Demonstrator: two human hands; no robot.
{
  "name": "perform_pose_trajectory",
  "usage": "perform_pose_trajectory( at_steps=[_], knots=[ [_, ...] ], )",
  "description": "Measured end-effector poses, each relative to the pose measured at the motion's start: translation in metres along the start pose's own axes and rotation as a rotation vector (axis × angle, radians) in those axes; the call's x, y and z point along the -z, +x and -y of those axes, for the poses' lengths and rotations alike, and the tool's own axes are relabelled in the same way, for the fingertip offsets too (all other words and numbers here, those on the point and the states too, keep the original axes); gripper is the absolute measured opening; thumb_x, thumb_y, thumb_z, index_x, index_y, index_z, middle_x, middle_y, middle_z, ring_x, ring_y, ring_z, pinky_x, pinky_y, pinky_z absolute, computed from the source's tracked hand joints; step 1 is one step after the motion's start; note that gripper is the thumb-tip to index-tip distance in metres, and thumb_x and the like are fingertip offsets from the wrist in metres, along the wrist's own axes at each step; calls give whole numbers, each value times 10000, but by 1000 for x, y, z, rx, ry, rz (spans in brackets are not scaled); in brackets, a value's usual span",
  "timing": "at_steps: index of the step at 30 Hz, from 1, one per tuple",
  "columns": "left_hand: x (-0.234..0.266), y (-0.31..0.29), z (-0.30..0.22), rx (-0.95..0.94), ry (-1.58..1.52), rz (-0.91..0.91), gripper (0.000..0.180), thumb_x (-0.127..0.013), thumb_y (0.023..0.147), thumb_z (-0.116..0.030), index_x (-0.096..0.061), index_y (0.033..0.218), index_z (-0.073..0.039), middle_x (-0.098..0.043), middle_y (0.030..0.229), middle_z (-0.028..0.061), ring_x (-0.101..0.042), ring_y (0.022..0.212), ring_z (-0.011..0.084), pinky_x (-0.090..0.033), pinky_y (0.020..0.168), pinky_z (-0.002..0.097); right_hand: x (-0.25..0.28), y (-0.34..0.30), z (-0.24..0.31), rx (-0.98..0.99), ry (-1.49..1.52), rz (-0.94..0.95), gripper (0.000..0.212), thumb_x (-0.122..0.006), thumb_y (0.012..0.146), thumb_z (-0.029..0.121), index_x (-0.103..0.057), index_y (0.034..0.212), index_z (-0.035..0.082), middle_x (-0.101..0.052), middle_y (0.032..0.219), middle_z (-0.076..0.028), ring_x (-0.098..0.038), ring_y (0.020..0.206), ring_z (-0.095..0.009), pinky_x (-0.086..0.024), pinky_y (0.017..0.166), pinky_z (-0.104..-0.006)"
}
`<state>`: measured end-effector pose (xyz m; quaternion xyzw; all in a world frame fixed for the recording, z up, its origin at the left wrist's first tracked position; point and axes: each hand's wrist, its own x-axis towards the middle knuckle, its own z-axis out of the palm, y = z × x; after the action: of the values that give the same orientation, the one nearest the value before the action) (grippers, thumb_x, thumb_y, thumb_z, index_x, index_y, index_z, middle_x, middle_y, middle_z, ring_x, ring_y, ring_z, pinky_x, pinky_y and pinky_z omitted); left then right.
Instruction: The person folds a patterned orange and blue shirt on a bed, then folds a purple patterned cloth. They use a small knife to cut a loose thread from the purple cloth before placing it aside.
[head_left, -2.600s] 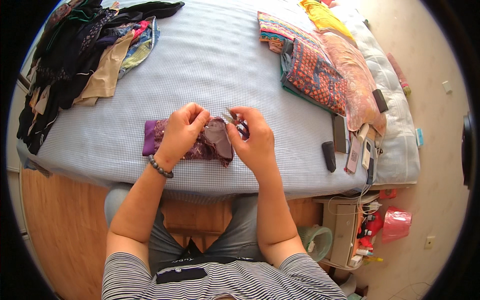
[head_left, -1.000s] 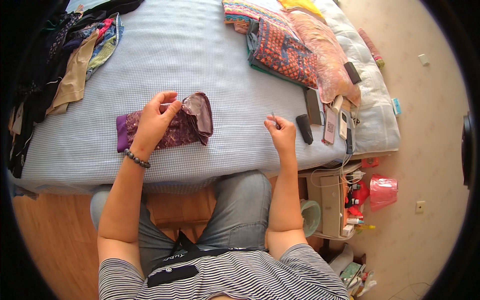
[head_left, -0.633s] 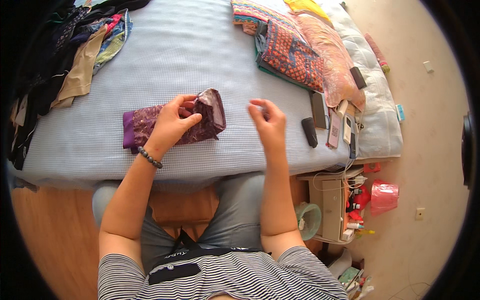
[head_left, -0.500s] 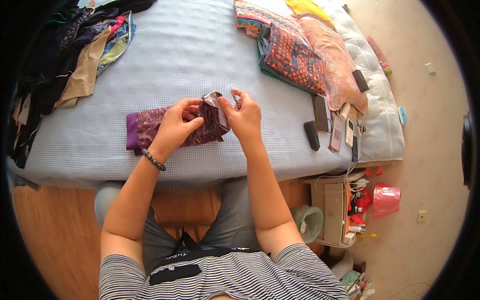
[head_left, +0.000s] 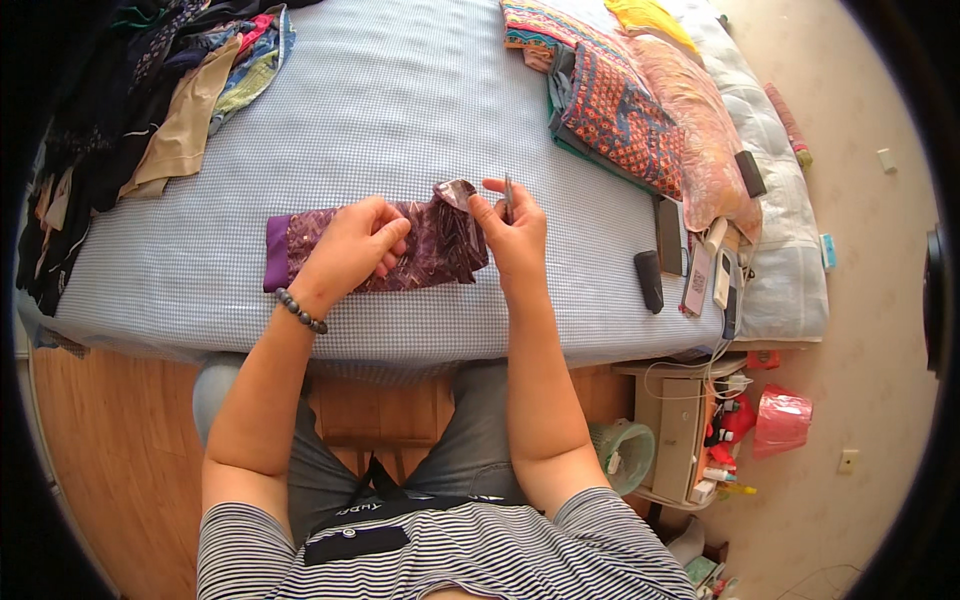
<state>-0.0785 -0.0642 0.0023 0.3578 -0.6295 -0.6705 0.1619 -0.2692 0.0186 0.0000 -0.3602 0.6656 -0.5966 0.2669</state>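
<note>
A folded purple patterned cloth (head_left: 415,265) with a plain purple band at its left end lies on the bed, one gathered edge raised at its right. Over the cloth's middle, my left hand (head_left: 358,245) has its fingers curled in; whatever they pinch, if anything, is hidden. My right hand (head_left: 515,235) is at the raised edge, thumb against its pale inner side. A slim, grey, metal-looking tool (head_left: 508,195) stands up among that hand's fingers; its exact kind is too small to make out.
A checked sheet (head_left: 400,100) covers the bed. Dark and beige clothes (head_left: 170,150) are heaped at the left. Folded patterned textiles (head_left: 620,125) and a pink pillow (head_left: 690,130) lie at the far right, with a black case (head_left: 649,282) and phones nearer. A green bin (head_left: 625,455) stands below.
My left hand has come off the raised edge and moved left over the cloth, its fingers curling in. My right hand stays by the edge with the tool. The whole view has shifted slightly.
</note>
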Motion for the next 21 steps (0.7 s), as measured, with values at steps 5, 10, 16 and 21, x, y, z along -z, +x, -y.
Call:
perform_pose_trajectory(
  at_steps=[5,10,16,21],
  knots=[
    [-2,-16,-12,143,194,163,218,-700,849,-186,-611,902,6,-609,719,16,-552,632,64,-468,557,202,14,-11,17,128,-120,182,204,-731,779,64,-646,961,32,-402,586,80,-338,518,-13,-270,462,-207],
    [-42,-20,8,-314,405,-180,319,-765,733,-169,-553,920,-21,-558,788,87,-583,688,214,-492,642,310,22,-28,33,240,-366,458,337,-720,731,17,-640,1053,77,-547,649,4,-490,575,-95,-412,537,-255],
    [-44,-1,20,-311,-21,-113,124,-604,877,-49,-577,991,-9,-616,894,44,-585,752,108,-495,674,251,10,-24,12,315,-435,229,90,-635,753,38,-632,829,-12,-625,812,-106,-592,682,-190,-472,615,-296],
    [-39,3,10,-164,-755,108,114,-557,922,-69,-582,1019,-14,-624,973,21,-592,833,62,-485,717,207,11,-9,1,338,-151,240,106,-603,810,63,-564,759,-22,-496,754,-40,-455,650,-122,-360,542,-269]
  ],
)
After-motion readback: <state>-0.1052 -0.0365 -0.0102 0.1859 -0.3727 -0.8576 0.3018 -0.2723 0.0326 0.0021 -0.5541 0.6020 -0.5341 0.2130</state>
